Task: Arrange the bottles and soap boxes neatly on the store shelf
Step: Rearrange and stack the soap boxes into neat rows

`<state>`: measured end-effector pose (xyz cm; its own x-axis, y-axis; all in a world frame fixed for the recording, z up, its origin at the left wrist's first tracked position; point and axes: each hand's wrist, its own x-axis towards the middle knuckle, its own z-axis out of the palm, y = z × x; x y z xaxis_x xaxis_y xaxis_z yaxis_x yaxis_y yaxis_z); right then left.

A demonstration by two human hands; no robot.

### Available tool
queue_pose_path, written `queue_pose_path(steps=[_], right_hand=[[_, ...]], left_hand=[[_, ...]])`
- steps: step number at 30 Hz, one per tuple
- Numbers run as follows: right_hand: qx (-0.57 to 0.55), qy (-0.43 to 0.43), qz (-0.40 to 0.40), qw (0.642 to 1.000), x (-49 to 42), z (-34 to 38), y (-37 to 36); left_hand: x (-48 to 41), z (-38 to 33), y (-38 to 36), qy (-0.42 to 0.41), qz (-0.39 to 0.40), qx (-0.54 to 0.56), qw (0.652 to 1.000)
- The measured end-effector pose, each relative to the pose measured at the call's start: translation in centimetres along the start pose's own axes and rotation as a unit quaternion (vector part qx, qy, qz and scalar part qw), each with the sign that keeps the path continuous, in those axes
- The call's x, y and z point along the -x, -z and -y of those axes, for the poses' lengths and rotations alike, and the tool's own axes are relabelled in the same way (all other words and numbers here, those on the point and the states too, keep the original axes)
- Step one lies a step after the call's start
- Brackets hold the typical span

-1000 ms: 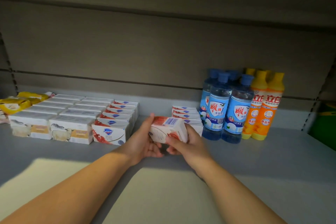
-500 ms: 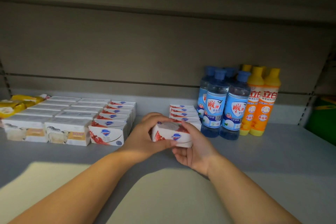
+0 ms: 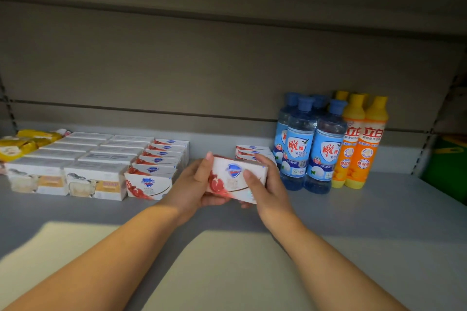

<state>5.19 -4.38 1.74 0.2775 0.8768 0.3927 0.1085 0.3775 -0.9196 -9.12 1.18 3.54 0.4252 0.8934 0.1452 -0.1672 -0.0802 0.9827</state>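
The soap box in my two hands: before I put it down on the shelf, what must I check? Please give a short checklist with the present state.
1. Grip: left hand and right hand hold the soap box at its two ends: ok.
2. Facing: its logo side faces the front, like the front box of the red-box row: ok.
3. Level: the box tilts a little, right end lower: not ok.
4. Landing place before the short row behind: hidden by the hands: cannot tell.
5. Right hand apart from the blue bottles: cannot tell.
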Motion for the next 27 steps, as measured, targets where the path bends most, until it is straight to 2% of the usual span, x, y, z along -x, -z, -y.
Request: queue_pose_path(steps=[3,5,7,9,11,14,20,24,27], right_hand=[[-0.078,-0.114,-0.029,0.99,-0.4,0.8,0.3],[-0.144,-0.236,-0.01,0.961,-0.5,1.1,0.7],[-0.26,-0.366,0.037,0.893,-0.4,1.4,1.1],[-0.33,-0.453,0.096,0.822,-0.5,1.9,1.5],[-0.317,-0.496,0.161,0.792,-0.6,2.2,1.8],[-0.247,-0.513,0.231,0.789,-0.4,2.1,1.6],[-0.281,-0.478,0.223,0.802,-0.1,1.8,1.0],[-0.255,-0.456,0.174,0.835,-0.3,1.9,0.8],[-0.187,-0.419,0.161,0.874,-0.5,1.7,0.7]], left_hand=[[0.0,-0.1,0.2,-0.009,-0.002,-0.013,1.0],[0.3,0.0,0.4,-0.075,0.003,-0.068,0.995],[0.7,0.0,0.6,-0.142,0.055,-0.168,0.974],[0.8,0.0,0.7,-0.179,0.061,-0.276,0.942],[0.7,-0.2,0.8,-0.226,0.031,-0.313,0.922],[0.7,-0.6,0.8,-0.274,0.045,-0.296,0.914],[0.1,-0.2,0.8,-0.187,-0.061,-0.236,0.952],[-0.2,0.2,0.4,-0.066,-0.097,-0.191,0.974],[-0.4,0.3,0.2,0.066,-0.053,-0.137,0.987]])
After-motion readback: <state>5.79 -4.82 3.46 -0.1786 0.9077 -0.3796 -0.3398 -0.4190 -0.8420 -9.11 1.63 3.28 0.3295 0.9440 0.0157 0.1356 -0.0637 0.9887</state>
